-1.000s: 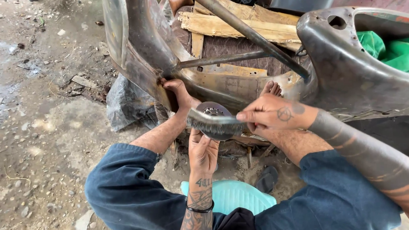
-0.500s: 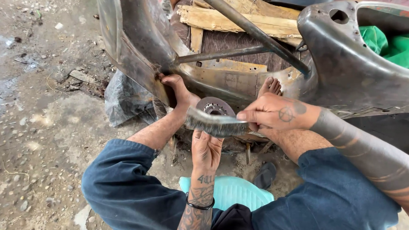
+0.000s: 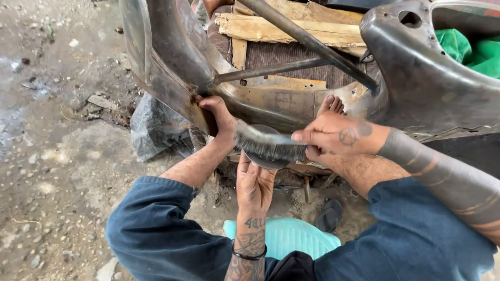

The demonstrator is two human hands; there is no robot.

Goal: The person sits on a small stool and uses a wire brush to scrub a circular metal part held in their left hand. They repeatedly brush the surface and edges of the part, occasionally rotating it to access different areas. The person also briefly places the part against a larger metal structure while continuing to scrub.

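Note:
My left hand (image 3: 254,182) rises from a tattooed forearm at the bottom centre and grips a round dark metal disc (image 3: 263,160) from below. Coming in from the right, my right hand (image 3: 338,139) is closed on the handle of a wire brush (image 3: 269,146), whose bristles lie across the disc's face. Both hands meet just in front of a rusty, bare metal scooter body (image 3: 429,91). My bare left foot (image 3: 215,109) presses on the frame's left edge, and my right foot's toes (image 3: 330,104) rest on its lower rim.
My knees in blue trousers (image 3: 163,231) flank a teal plastic stool (image 3: 291,236). Wooden planks (image 3: 298,28) and green cloth (image 3: 480,51) lie behind the frame, and a steel tube (image 3: 303,37) crosses it. Wet gravelly ground (image 3: 44,150) spreads left, and a dark sandal (image 3: 329,215) lies below.
The brush has shifted slightly along the disc while both hands keep their grips. The view has moved a little closer to the frame.

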